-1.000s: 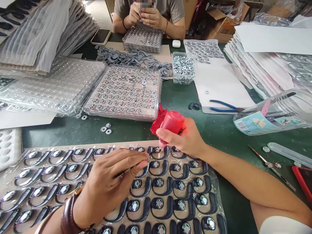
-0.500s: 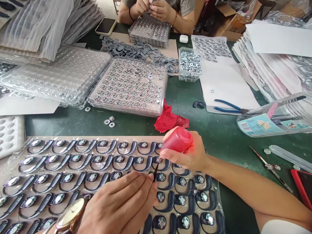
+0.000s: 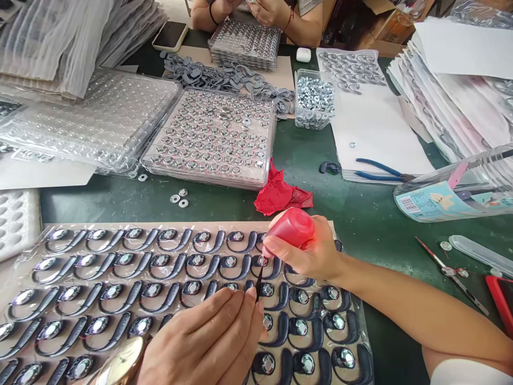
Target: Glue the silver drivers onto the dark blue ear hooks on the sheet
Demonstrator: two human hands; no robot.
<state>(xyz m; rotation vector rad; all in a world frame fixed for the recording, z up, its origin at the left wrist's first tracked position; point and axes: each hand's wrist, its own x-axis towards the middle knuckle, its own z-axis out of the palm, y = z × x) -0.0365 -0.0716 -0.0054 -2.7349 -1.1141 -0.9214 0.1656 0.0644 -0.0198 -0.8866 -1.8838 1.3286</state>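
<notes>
The right hand [image 3: 320, 254], wrapped round a red bottle [image 3: 292, 227], has moved to second-row ear hooks [image 3: 245, 267], seemingly the row being worked. The left hand [image 3: 200, 337] pinches a dark pointed tool [image 3: 259, 279].

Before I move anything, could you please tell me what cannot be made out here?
All in the head view:
Rear of the pointed tool: hidden by the left hand.
Several fingers of the right hand: hidden behind the red bottle.
Small print on the jar label: too small.
Co-worker's head: cut off by the top edge.

One red bottle [image 3: 293, 226], tilted over rows of curved black pieces [image 3: 219, 242] bearing silvery discs [image 3: 203, 236]. One dark pointed tool [image 3: 259, 283], slanted.
</notes>
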